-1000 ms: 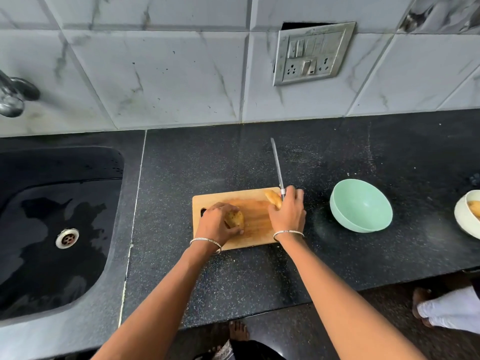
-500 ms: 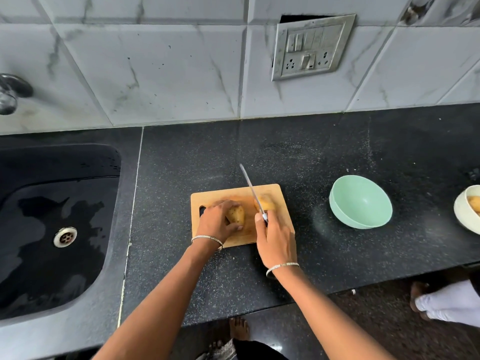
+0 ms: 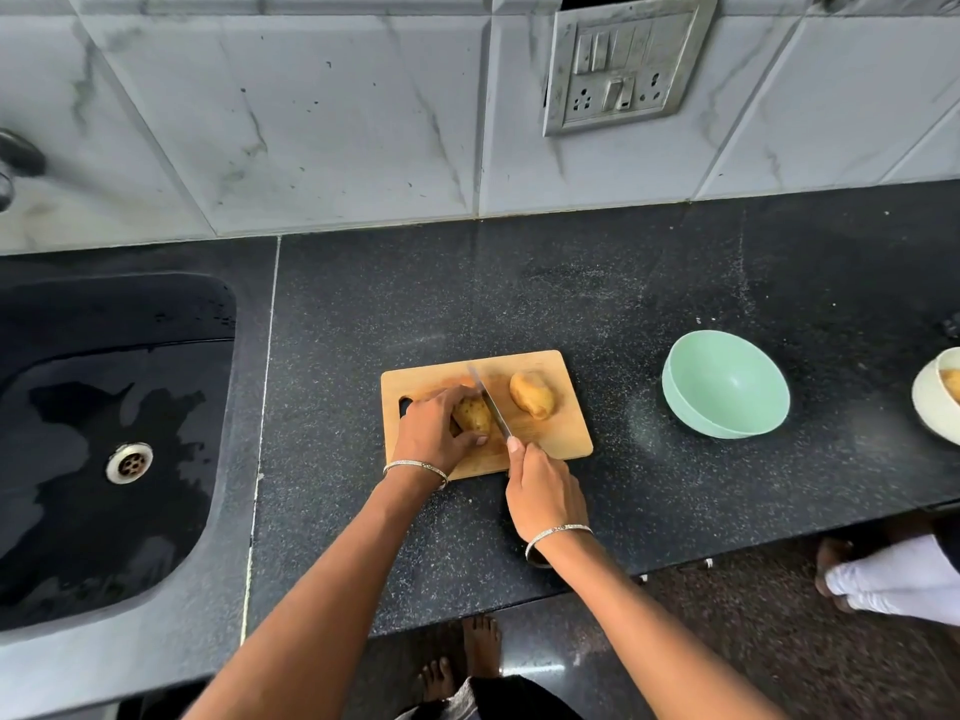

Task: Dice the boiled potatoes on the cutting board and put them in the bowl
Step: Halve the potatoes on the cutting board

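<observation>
A speckled black stone counter (image 3: 649, 304), with a glossy wet sink (image 3: 104, 511) at its left, carries a pale wooden cutting board (image 3: 561, 439), rectangular with rounded corners, and, well apart to the right, a smooth round mint-green bowl (image 3: 691, 418). On the board the left hand (image 3: 431, 433) arches over a brown-skinned oval potato (image 3: 474, 414), fingers and thumb curled round it, while a second, yellower potato (image 3: 532, 394) lies free nearby. The right hand (image 3: 543, 498) wraps the handle of a slim steel knife (image 3: 488, 402), forefinger stretched along its spine, the blade lying along the held potato's right side.
</observation>
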The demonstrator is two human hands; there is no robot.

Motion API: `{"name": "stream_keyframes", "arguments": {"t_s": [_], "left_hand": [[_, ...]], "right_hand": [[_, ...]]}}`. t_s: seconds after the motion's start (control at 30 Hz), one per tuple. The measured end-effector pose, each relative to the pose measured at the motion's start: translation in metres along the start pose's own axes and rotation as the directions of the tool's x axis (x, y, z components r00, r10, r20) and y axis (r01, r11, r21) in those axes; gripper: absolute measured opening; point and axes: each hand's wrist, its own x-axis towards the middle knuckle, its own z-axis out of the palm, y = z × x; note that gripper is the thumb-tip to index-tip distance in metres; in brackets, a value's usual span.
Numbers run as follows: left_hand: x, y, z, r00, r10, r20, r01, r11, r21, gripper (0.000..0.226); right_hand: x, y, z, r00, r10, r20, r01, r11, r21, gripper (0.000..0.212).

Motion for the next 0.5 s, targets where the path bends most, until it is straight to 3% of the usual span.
{"name": "stream_keyframes", "arguments": {"t_s": [0.23, 0.5], "left_hand": [[0.004, -0.001, 0.003, 1.000, -0.019, -0.010, 0.019, 1.000, 0.020, 0.056], [0.004, 0.001, 0.002, 0.998, -0.056, -0.004, 0.056, 0.998, -0.012, 0.055]], "right_hand": [[0.006, -0.011, -0.002, 1.000, -0.021, 0.004, 0.021, 0.996, -0.085, 0.048], [0.023, -0.015, -0.005, 0.996, -0.012, 0.093, 0.012, 1.000, 0.000, 0.051]]}}
